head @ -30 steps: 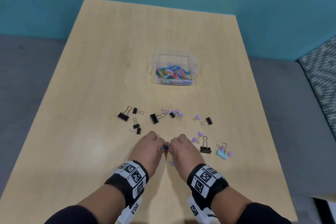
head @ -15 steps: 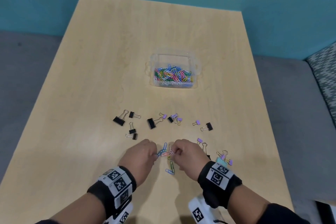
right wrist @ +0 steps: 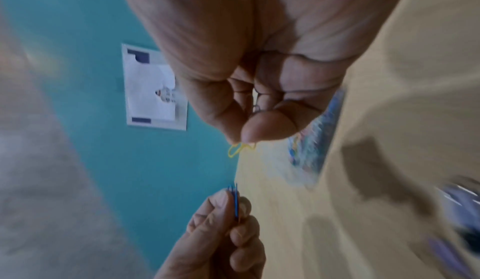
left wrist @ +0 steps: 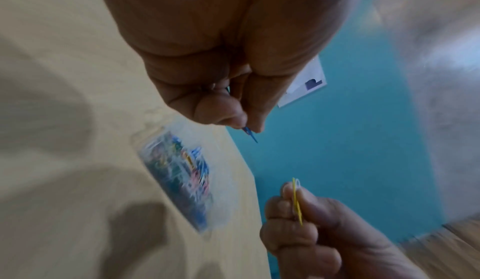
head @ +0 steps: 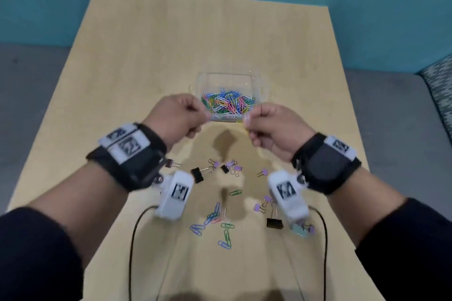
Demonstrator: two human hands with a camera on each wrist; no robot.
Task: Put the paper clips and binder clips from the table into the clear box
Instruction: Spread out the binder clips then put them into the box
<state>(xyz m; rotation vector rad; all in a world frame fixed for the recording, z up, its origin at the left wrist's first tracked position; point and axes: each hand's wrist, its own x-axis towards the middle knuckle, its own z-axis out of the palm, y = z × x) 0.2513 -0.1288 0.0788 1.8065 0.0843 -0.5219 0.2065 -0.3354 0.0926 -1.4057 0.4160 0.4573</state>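
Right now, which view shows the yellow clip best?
Left wrist: the yellow clip shows edge-on, pinched in the right hand. Right wrist shows only its blurred tip; head shows a faint sliver.

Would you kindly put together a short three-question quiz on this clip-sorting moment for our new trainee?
1. True or false: the clear box already holds paper clips.
2. Which colour is the paper clip pinched by the left hand? A) blue B) pink C) white
3. Fill in: the right hand pinches a ______ paper clip.

Key:
1. True; coloured clips lie inside.
2. A.
3. Yellow.
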